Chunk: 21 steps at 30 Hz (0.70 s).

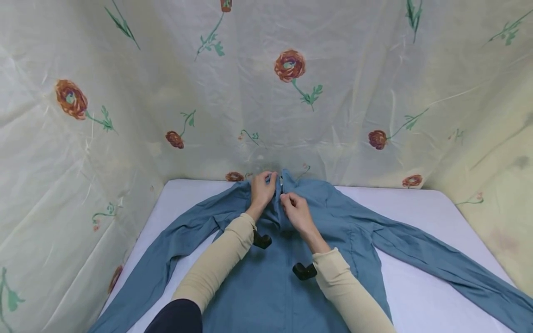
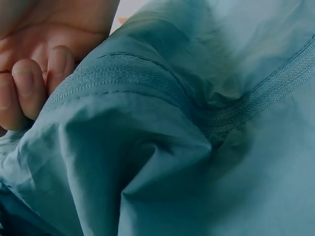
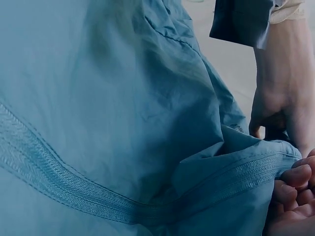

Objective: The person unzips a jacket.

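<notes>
I have the jacket [image 1: 270, 282] spread front up on the table [image 1: 191, 191], its collar [image 1: 288, 179] at the far edge, close to the flowered cloth [image 1: 341, 92] that hangs behind. My left hand [image 1: 261, 192] grips one side of the collar and lifts it. My right hand [image 1: 297, 212], just beside it and a little nearer to me, pinches the front near the top of the zip [image 2: 128, 73], fingers curled in. I cannot make out the slider; my fingers or the folds hide it.

From the wrist views, the zip bends sharply where the raised part meets the slack front. That bend is what I would watch: if I pull against it, the slider could jam or the teeth could strain. The cloth looks thin and soft, and loose folds gather right beside the zip, so a pleat could get bitten if the front isn't held taut. Should my left hand's pinch slacken, the collar would probably flop over and bury the top of the zip. Tugging harder with one hand than the other might skew the two sides. A hard pull toward me could also drag the whole jacket and ruck up its sleeves, the left one [image 1: 183, 235] and the right one [image 1: 435, 257], as nothing visible pins them.
</notes>
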### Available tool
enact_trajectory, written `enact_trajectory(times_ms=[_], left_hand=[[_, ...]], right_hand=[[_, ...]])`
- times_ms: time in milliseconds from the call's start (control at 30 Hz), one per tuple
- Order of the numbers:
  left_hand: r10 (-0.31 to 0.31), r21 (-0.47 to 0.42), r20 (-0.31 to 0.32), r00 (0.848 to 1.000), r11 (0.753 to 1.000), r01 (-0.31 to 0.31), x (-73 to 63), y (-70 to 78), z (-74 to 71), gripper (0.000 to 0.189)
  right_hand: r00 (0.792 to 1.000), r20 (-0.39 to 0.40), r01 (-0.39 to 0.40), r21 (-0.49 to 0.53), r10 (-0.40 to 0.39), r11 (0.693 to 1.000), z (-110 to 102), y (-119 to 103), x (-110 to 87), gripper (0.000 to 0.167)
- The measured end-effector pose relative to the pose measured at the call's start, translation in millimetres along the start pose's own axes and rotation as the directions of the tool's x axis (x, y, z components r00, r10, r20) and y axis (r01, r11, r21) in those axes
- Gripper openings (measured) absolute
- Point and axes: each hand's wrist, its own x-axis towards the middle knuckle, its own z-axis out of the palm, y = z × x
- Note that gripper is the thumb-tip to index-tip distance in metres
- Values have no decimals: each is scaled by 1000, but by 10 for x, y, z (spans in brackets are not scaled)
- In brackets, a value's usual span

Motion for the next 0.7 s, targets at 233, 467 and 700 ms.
enact_trajectory(times_ms=[233, 467, 700], left_hand=[[-8, 26, -13, 1000, 1000, 8, 24, -20, 7, 29], [-33, 7, -21, 999, 999, 33, 24, -5, -23, 28], [-19, 49, -20, 1000, 999, 20, 55, 6, -5, 28]], right_hand=[[999, 36, -14, 23, 14, 1000, -20, -73, -67, 39], [1000, -2, 7, 19, -7, 1000, 46, 149, -42, 40], [1000, -8, 8, 58, -8, 998, 40, 141, -58, 40]])
